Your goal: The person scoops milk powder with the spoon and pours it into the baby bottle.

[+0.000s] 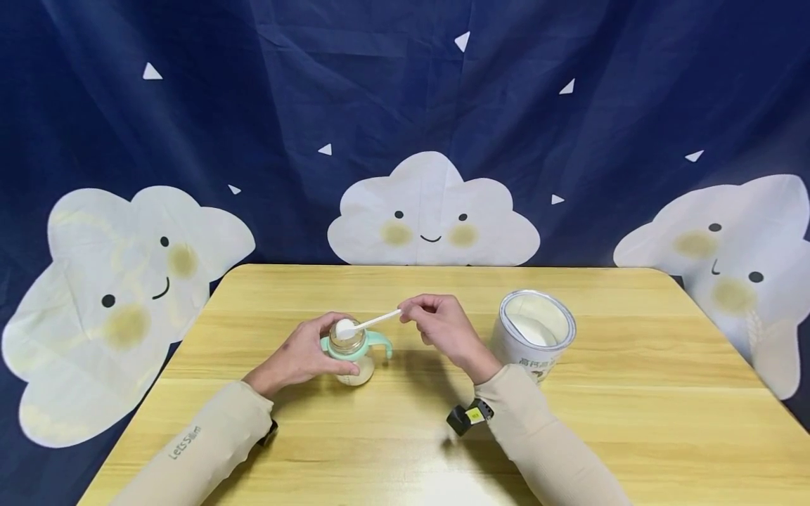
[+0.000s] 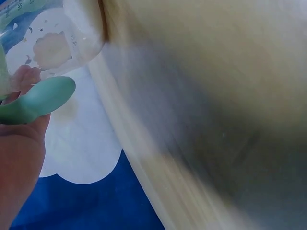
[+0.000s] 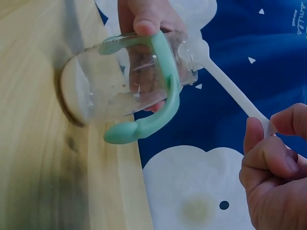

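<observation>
Your left hand [image 1: 297,355] grips the bottle [image 1: 351,355] upright on the table [image 1: 633,393]. Your right hand [image 1: 439,325] pinches the scoop [image 1: 367,324], its bowl over the bottle's mouth, beside the open can [image 1: 535,334].

The left sleeve [image 1: 209,439] bears grey lettering along the forearm that reads roughly "Let's Slim". The powder tin [image 1: 534,336], right of the baby bottle [image 1: 351,351], carries dark Chinese characters on its front label, too small to read. The bottle's printed scale marks are blurred.
</observation>
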{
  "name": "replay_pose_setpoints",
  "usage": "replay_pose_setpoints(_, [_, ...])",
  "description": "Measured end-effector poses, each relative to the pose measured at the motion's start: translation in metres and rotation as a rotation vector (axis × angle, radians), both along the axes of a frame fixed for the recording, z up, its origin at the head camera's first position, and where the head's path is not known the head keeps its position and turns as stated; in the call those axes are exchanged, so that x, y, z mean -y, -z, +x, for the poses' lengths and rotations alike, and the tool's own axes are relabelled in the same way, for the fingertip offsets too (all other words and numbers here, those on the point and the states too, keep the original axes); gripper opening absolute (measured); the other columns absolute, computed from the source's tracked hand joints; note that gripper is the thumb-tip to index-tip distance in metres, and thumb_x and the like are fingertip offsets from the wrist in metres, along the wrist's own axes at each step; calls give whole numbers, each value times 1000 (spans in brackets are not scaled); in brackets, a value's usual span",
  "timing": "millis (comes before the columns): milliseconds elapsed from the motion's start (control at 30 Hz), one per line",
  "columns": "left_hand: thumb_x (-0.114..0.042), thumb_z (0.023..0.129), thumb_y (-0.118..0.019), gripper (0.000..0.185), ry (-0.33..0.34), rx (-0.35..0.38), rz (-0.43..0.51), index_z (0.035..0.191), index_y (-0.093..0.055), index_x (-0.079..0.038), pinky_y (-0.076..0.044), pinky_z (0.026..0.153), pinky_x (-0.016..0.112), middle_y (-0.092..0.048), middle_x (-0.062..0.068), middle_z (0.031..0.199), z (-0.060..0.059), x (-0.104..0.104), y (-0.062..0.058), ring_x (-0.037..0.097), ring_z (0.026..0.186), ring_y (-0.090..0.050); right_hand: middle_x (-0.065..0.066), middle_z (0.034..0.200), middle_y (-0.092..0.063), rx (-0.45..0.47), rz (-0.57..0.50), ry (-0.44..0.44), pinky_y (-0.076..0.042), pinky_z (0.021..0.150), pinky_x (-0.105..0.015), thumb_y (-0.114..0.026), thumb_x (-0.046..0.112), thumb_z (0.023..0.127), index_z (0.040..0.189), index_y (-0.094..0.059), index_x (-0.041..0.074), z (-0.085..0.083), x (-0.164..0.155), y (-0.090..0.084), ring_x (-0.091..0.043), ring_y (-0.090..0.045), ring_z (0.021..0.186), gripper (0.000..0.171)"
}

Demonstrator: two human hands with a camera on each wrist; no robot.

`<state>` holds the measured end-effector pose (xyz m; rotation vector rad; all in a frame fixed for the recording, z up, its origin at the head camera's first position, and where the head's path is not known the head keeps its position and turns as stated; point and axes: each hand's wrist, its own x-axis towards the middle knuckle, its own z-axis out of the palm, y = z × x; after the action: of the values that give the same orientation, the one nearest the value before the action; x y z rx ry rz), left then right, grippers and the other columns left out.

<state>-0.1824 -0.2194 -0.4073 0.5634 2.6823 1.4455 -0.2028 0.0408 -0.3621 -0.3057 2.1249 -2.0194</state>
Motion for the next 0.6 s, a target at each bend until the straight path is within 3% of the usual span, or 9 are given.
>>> replay_pose_setpoints(333, [-20,67,-95,81,33,26,73,135,-56,-4,-40,107,52,-64,9,129,-6,0,-14,32,127,-55,0,72,-65,-8,-27,43,-25,43,-17,-55,1,94,101,-70,-10,0,-13,-10,-5,-30,45,20])
replay_pose_setpoints(600, [-16,70,-93,83,90,27,113,139,-51,1,-35,112,52,-58,13,139,-9,-5,-31,33,132,-50,1,70,-64,16,-41,92,-24,43,-17,-57,3,95,102,-69,-11,-1,-30,-20,-5,-30,46,20])
